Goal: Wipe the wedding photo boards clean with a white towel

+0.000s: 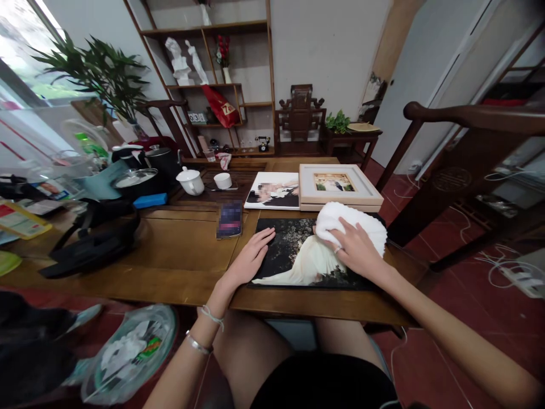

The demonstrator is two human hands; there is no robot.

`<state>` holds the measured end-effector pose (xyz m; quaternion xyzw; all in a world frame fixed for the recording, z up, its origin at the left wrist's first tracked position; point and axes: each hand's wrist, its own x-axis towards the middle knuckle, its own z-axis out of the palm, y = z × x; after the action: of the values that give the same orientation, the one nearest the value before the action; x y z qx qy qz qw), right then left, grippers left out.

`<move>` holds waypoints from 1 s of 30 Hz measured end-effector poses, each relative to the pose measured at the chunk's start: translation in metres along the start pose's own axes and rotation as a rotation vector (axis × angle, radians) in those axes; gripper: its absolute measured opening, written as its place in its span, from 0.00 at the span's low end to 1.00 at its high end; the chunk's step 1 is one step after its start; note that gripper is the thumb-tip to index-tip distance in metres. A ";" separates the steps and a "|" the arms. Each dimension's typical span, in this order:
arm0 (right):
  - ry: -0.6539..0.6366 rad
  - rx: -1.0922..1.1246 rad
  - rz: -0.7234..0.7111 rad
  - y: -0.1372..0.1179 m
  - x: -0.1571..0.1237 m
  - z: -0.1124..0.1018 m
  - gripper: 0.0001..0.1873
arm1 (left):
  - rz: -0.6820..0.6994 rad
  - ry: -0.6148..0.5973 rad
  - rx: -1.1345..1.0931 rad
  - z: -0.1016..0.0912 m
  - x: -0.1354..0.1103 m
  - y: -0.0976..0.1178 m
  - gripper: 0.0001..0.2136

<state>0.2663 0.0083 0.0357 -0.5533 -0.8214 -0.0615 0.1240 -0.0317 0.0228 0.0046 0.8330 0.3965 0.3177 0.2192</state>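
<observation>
A dark wedding photo print [315, 258] with a white gown in it lies flat near the table's front edge. My left hand [252, 254] rests on its left side, palm down with the fingers stretched out. My right hand [355, 247] presses a folded white towel [366, 224] onto the upper right part of the print, covering that corner. A ring shows on one right finger. Just behind the print are a wooden picture frame [370, 190] holding a small photo and a white-edged photo panel [272, 190].
A phone [230, 220] lies left of the print. Further left are a white lidded cup [191, 180], a small white bowl [222, 181], a blue block [150, 200] and a black bag [91, 238]. A trash bin [131, 352] stands below; a wooden chair [451, 153] is at right.
</observation>
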 end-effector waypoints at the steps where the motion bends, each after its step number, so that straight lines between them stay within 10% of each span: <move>1: 0.010 -0.005 -0.004 -0.007 -0.003 0.001 0.18 | -0.003 -0.002 0.004 0.000 0.000 0.000 0.19; 8: -0.068 0.217 -0.299 -0.087 -0.037 -0.013 0.11 | -0.027 -0.011 -0.009 -0.001 0.001 0.001 0.19; 19: -0.028 0.083 -0.115 0.025 -0.013 -0.002 0.17 | -0.009 -0.006 0.007 -0.001 0.001 0.000 0.19; 30: -0.113 0.242 -0.517 -0.057 -0.039 -0.015 0.10 | -0.016 -0.023 0.027 0.000 0.001 -0.001 0.19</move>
<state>0.2297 -0.0514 0.0415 -0.3095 -0.9421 0.0385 0.1234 -0.0324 0.0240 0.0043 0.8363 0.4049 0.3010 0.2148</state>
